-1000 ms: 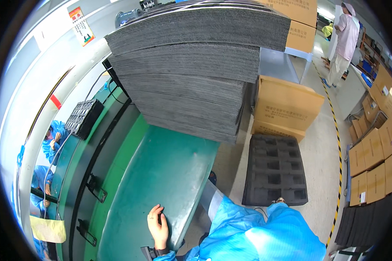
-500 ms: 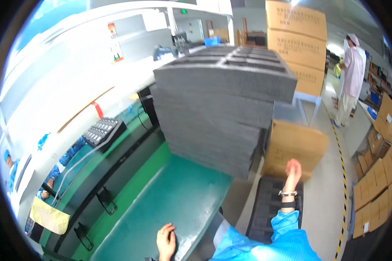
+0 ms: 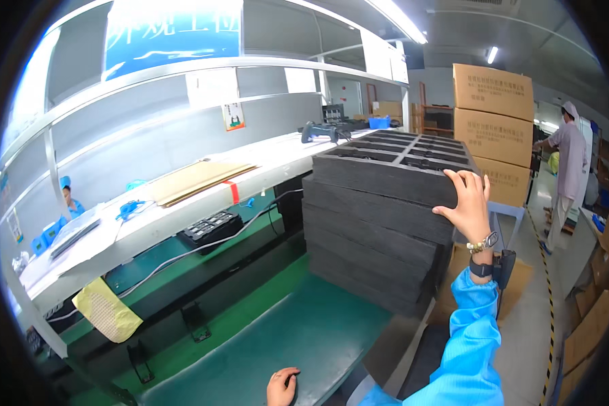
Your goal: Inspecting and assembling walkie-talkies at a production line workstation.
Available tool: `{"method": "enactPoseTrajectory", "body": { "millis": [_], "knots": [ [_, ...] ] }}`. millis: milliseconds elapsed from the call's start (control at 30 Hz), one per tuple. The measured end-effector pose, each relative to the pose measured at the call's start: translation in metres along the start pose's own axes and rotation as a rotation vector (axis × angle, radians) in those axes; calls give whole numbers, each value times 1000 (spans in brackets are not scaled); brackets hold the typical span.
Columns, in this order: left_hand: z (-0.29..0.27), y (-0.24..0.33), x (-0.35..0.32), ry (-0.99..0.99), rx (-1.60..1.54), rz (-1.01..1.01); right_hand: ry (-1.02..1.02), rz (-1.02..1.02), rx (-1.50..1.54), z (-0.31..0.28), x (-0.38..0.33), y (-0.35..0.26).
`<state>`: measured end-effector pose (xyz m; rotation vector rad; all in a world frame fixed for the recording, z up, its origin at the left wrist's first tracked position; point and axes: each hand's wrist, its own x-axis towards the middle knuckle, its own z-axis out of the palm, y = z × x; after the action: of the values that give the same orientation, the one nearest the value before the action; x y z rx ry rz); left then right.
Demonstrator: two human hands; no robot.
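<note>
A tall stack of black foam trays (image 3: 372,230) stands at the far end of a green bench surface (image 3: 277,345). The top foam tray (image 3: 379,177) has rows of compartments with dark items inside. At its right front corner is my right hand (image 3: 468,203), fingers over the upper edge and thumb against the side. A bracelet, a watch and a dark band are on that wrist. My left hand (image 3: 281,387) is low over the near part of the bench, fingers loosely bent, thumb apart, holding nothing.
A white shelf (image 3: 264,166) on the left carries flat cardboard (image 3: 203,181) and a game controller (image 3: 320,132). Brown cartons (image 3: 494,128) are piled behind the trays. One person (image 3: 568,162) stands in the right aisle; another (image 3: 73,203) sits far left.
My right hand has risen from beside the stack onto the top tray's corner. The view has tilted up, showing more of the shelf. My left hand stays low over the bench.
</note>
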<state>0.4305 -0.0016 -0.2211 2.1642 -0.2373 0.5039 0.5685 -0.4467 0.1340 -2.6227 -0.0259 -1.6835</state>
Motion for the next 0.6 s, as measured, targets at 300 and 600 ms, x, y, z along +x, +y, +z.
{"method": "enactPoseTrajectory", "body": {
  "millis": [300,600],
  "knots": [
    [-3,4,-1,12,-34,37,43,-192,70,-23,15,-1],
    [-10,11,-10,1,-28,-14,120,-427,140,-155,-68,-123]
  ]
}}
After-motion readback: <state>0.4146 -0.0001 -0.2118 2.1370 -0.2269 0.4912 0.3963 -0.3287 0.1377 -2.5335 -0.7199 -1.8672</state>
